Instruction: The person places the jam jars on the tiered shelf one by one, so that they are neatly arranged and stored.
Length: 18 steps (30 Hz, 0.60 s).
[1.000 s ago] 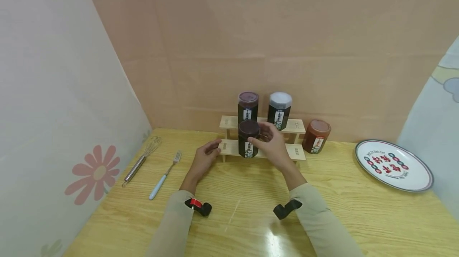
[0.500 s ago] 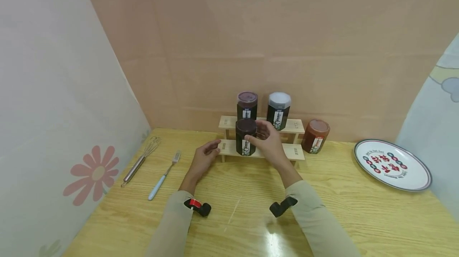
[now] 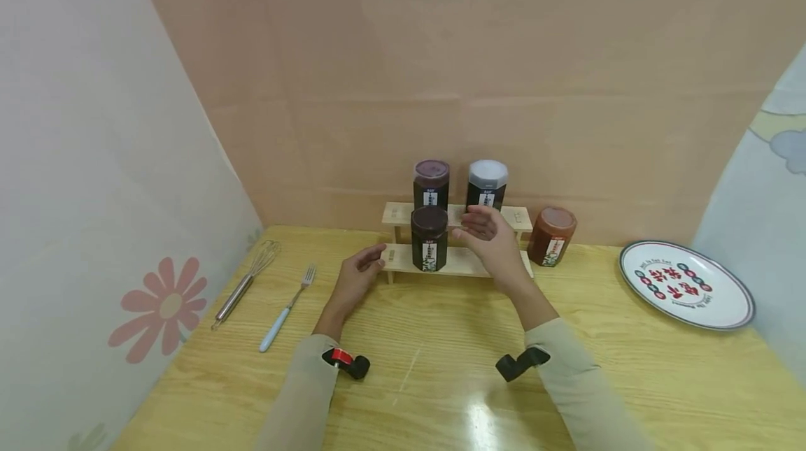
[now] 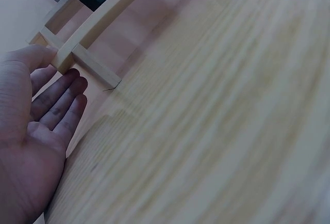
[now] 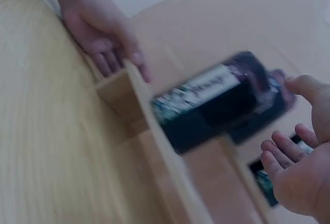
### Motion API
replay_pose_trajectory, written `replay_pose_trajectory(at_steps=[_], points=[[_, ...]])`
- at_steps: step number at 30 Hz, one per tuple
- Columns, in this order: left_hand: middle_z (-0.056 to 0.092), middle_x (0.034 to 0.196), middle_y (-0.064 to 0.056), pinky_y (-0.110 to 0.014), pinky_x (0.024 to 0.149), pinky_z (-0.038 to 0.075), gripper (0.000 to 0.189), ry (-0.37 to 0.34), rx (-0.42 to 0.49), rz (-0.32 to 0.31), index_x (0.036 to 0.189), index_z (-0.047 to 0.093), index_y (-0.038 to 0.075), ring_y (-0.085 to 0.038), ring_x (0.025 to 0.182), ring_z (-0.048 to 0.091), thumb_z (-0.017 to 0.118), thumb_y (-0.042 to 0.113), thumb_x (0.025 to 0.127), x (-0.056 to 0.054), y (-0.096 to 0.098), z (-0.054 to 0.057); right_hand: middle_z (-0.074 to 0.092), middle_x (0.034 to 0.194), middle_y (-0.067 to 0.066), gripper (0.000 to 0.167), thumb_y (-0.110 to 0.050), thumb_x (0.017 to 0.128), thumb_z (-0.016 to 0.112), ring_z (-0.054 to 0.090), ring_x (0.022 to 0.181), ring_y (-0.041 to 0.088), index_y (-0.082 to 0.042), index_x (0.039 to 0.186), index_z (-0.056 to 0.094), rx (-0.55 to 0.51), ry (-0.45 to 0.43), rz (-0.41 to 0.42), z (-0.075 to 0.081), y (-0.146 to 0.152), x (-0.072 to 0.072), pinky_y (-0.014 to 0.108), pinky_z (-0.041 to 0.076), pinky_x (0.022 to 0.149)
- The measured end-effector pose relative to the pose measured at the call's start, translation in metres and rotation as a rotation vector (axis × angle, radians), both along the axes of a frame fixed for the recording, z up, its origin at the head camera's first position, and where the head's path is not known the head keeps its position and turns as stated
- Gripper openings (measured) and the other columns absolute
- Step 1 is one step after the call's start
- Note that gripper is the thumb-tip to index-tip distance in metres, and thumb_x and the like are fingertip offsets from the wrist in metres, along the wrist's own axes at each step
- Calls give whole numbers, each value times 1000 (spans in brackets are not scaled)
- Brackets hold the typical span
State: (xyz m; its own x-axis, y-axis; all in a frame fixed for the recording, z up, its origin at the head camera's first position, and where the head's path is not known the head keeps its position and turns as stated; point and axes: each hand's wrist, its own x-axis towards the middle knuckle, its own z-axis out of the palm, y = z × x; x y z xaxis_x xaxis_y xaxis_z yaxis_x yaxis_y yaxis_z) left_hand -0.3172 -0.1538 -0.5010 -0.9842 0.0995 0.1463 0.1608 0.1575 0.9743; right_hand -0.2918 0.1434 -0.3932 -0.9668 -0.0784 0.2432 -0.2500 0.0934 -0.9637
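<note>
A dark jar (image 3: 429, 240) with a white label stands upright on the lower step of a two-tier wooden rack (image 3: 466, 263). My right hand (image 3: 494, 245) is just right of that jar, fingers loosely bent, with a gap between thumb and jar. In the right wrist view the right hand (image 5: 304, 157) holds nothing. My left hand (image 3: 355, 282) is at the left end of the lower step. In the left wrist view its thumb (image 4: 38, 56) lies on the step's corner and its fingers are around the end, pinching it.
On the upper step stand a purple-lidded jar (image 3: 432, 178) and a white-lidded jar (image 3: 488, 178). A reddish-brown jar (image 3: 552, 235) is right of the rack, then a white oval plate (image 3: 711, 304). A whisk (image 3: 242, 290) and a fork (image 3: 283, 318) lie at left.
My right hand has let go of the dark jar and drawn away to the right. The jar shifted slightly left and now stands on the lower step. My left hand has stayed put.
</note>
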Motion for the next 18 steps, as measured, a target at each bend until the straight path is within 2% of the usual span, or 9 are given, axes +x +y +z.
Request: replay_pose_trajectory(at_steps=[3,6,10,13,18], points=[[61,146,-11,-28,109,52,38,-1,9,-2,141,63,13,-28,135,58,64,18,104,-1,0,0,55,144,24,64,-19,96,76,57,131,26,-2,149,44,6,31,-5,9,21,4,13,49,103],[61,146,-11,-30,110,52,38,-3,10,-1,141,63,13,-28,135,58,64,19,103,0,1,1,57,142,20,64,-21,97,75,58,128,20,-3,149,44,65,57,-23,20,45,9,11,48,102],[61,146,-10,-33,111,51,38,3,4,3,141,64,14,-28,135,59,64,20,103,1,1,2,62,132,0,62,-27,97,74,60,122,9,-6,148,45,163,90,-71,31,75,10,8,47,100],[61,147,-11,-34,111,51,38,7,4,2,141,63,13,-29,135,59,64,19,104,1,0,2,61,125,-13,58,-26,98,73,60,118,5,-8,147,46,201,110,-109,34,95,8,6,48,97],[62,146,-8,-30,110,51,36,2,7,-4,140,64,15,-26,134,59,63,18,104,3,0,3,57,123,-19,61,-22,100,71,57,115,0,-5,150,42,227,101,-145,32,123,3,4,47,93]])
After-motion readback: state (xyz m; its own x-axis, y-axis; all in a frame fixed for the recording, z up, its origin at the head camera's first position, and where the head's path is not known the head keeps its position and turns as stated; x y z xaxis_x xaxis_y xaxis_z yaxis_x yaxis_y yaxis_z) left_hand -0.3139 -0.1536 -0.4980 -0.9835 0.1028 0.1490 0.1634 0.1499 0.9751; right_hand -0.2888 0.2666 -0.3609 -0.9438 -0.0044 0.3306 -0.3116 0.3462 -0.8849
